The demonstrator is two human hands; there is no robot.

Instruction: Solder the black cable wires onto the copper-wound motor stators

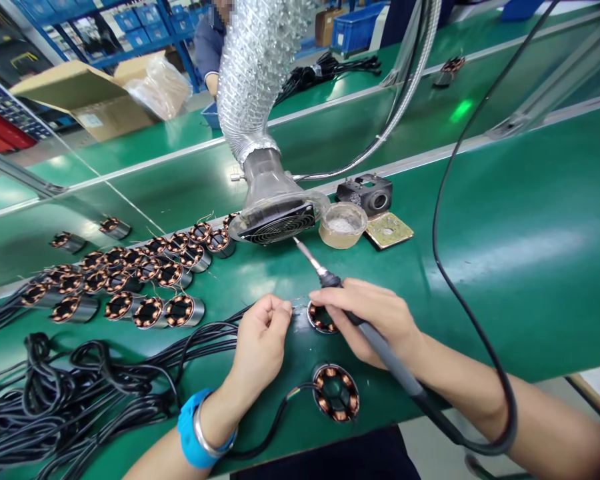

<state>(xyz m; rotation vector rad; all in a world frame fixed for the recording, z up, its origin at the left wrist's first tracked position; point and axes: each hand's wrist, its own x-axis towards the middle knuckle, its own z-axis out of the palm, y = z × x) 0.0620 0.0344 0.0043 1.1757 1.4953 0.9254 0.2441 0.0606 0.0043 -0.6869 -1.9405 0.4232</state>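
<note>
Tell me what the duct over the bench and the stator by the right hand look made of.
Duct: thin crinkled foil, probably aluminium, shiny and ribbed. Stator by the right hand: reddish glossy windings, likely enamelled copper, on a dark core.

Two stators [336, 392] near hands, one soldering iron [330, 279], one paste pot [343, 225], one fume hood [279, 217].

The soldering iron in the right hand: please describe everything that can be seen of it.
The soldering iron has a thin silver metal tip, a black collar and a long grey handle. The right hand holds it like a pen, tip pointing up and away toward the fume extractor fan, raised above the green table. A black cord leaves the handle's rear end, loops under the right forearm and rises out of the top of the picture. The tip touches nothing.
</note>
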